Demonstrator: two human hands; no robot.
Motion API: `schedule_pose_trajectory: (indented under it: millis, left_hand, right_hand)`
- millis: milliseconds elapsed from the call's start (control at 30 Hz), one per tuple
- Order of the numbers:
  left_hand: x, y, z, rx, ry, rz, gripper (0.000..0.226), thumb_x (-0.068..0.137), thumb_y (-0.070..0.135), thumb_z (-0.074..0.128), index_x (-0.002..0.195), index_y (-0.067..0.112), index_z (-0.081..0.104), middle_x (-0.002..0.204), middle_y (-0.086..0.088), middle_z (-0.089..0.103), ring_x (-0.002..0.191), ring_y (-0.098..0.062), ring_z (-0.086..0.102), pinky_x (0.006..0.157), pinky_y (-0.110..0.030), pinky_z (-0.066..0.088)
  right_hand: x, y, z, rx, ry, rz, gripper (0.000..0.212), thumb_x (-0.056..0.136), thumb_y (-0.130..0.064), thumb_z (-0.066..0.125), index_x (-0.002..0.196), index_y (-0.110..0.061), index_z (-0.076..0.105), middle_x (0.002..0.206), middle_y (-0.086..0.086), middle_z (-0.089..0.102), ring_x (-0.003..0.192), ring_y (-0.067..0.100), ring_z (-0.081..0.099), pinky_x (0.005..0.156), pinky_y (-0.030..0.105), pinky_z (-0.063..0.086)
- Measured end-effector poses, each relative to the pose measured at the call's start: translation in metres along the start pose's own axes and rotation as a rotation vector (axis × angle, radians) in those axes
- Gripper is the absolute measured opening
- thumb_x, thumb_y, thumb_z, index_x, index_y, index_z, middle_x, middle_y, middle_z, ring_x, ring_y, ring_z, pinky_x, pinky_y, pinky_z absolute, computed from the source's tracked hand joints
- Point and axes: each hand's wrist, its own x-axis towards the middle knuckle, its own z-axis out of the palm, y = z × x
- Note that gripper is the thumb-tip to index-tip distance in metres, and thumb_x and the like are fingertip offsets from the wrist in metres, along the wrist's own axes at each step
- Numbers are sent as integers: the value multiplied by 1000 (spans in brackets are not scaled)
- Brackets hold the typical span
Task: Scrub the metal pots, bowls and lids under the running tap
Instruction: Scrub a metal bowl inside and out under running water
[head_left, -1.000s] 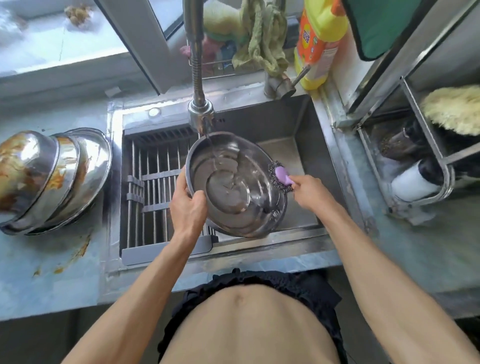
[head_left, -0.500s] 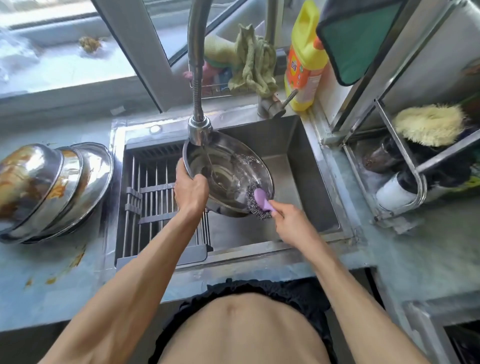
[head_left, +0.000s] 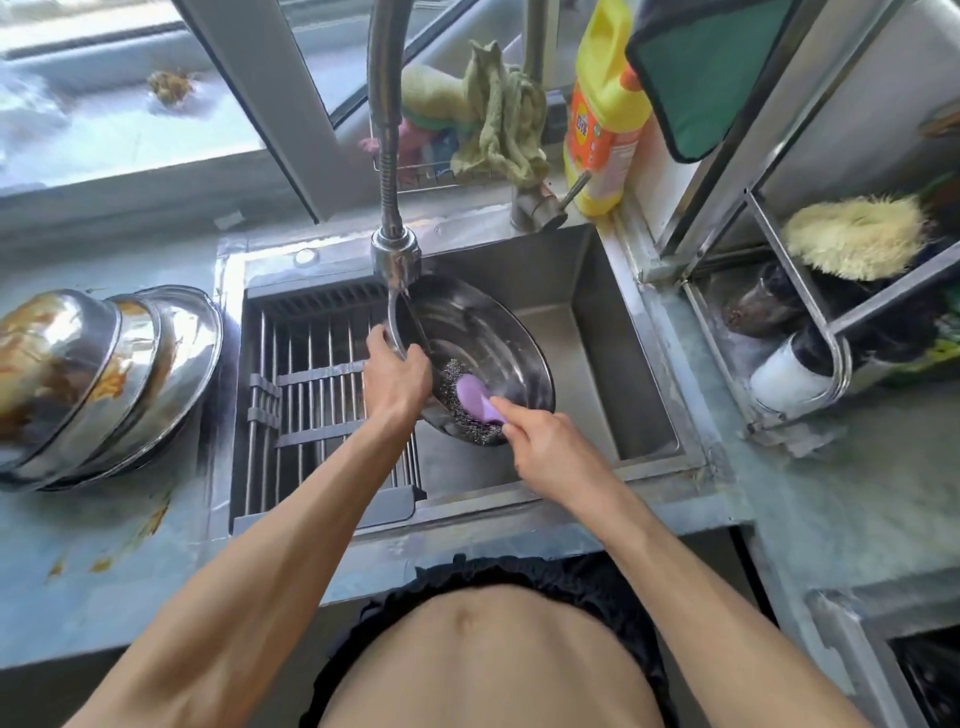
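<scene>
L hand (head_left: 396, 383) grips the near-left rim of a steel bowl (head_left: 483, 338): fingers curled over the edge, thumb on the outside, wrist bent back toward the person. Bowl is tilted, open side facing up and toward the camera, held over the sink (head_left: 597, 322) basin just under the tap head (head_left: 396, 254). A thin stream of water runs from the tap onto the bowl's far-left rim.

R hand (head_left: 545, 441) has its fingers closed round the purple handle (head_left: 475, 397) of a steel-wool scrubber (head_left: 460, 405). Scrubber pad presses on the bowl's inner wall at the near side, touching it. R forearm comes in from the lower right, L forearm from the lower left; both cross the front edge of the sink.

Drain rack (head_left: 311, 395) fills the left half of the sink, beside the bowl. On the bench left of the sink, a stack of dirty steel bowls (head_left: 104, 379) lies tipped on its side, w/ orange-brown residue; similar smears on the bench (head_left: 104, 582) near its front edge. Behind the sink, at the back edge: yellow detergent bottle (head_left: 605, 114) and a green rag (head_left: 498, 119) draped by the tap base. Wire shelf rack (head_left: 831, 312) stands on the bench at right.
</scene>
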Motion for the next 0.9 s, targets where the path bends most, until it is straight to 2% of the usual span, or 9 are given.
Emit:
schedule_pose_trajectory:
  millis: [267,367,533,633,700,767,800,867,900]
  left_hand:
    - [-3,-14,-3,235,-157,105,61,105,53,44,156,21,37,155,-10,48,141,-30,48,114,-43,36]
    - [-7,-15,0,243,-220,132,52,109,47,30,152,21,44,146,-12,57,134,-29,53,107,-39,40]
    - [-13,-20,4,43,-346,136,53,111,47,13,100,25,60,98,-5,67,91,-16,59,86,-31,48]
    - [-14,-20,3,-54,-404,16,59,107,59,9,94,51,65,112,1,71,106,-17,65,103,-38,47]
    - [-16,-19,0,-69,-423,-24,68,103,67,8,106,46,73,110,-20,74,108,-35,70,109,-54,46]
    - [-16,-21,2,-80,-415,-58,77,108,57,15,98,10,75,96,-24,71,92,-40,69,99,-53,51]
    - [-16,-20,3,-90,-404,-48,62,111,46,25,90,11,73,82,-17,75,83,-32,71,90,-45,54]
    - [-16,-25,5,-144,-408,-42,26,101,15,50,113,30,68,81,-1,73,80,-19,65,78,-32,53]
    - [-14,-32,9,-169,-423,-41,49,93,2,56,127,37,61,82,-4,73,79,-19,65,76,-31,54]
  right_hand:
    - [0,34,14,40,-139,-21,47,96,-43,40,143,-46,43,130,0,66,119,21,62,100,38,50]
    - [10,30,20,110,-93,-24,43,101,-29,47,143,-35,49,133,2,63,120,18,62,104,32,47]
    - [27,18,25,202,-68,-53,42,103,-21,49,144,-24,50,135,-5,60,118,1,57,99,11,35]
    - [45,12,28,246,-39,-26,42,103,-18,48,145,-20,50,133,-6,61,115,-5,54,99,9,31]
    - [59,8,28,259,8,-24,42,102,-17,49,144,-20,51,140,-2,57,129,8,51,104,11,28]
    - [76,3,26,247,34,-24,42,101,-18,49,143,-20,52,140,1,57,131,16,52,110,18,32]
    - [84,1,24,236,36,-26,42,101,-19,49,143,-20,53,140,2,58,131,18,52,112,23,34]
    - [97,-4,21,202,18,-25,42,100,-19,49,142,-21,54,140,2,58,132,20,51,113,29,36]
    - [101,-5,19,185,-4,-23,42,101,-18,48,142,-21,53,141,2,57,133,20,50,113,28,34]
